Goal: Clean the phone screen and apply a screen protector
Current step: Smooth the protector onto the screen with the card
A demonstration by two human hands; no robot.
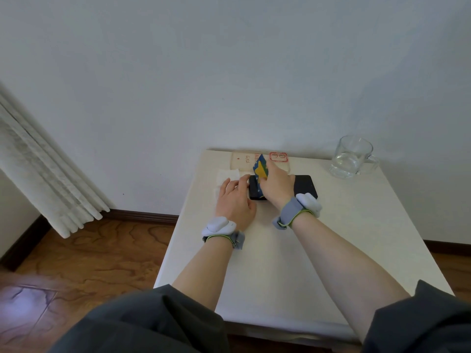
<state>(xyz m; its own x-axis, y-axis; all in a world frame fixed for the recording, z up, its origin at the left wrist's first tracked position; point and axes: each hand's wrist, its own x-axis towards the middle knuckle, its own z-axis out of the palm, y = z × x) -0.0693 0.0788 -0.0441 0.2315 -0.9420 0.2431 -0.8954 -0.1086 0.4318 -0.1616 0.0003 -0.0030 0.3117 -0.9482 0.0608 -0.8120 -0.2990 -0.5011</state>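
A black phone point(304, 186) lies flat on the white table point(293, 263), its long side running left to right. My right hand point(276, 188) is shut on a blue and yellow card point(261, 170) held upright with its lower edge against the left part of the phone screen. My left hand point(235, 202) rests palm down on the table, its fingertips touching the phone's left end. The hand hides the middle of the phone. Whether a protector lies on the screen cannot be told.
A white tissue point(226, 175) lies left of the phone, partly under my left hand. A clear phone case with red print point(279, 157) and a pale packet point(243, 159) sit by the wall. A glass mug with water point(350, 157) stands at the back right.
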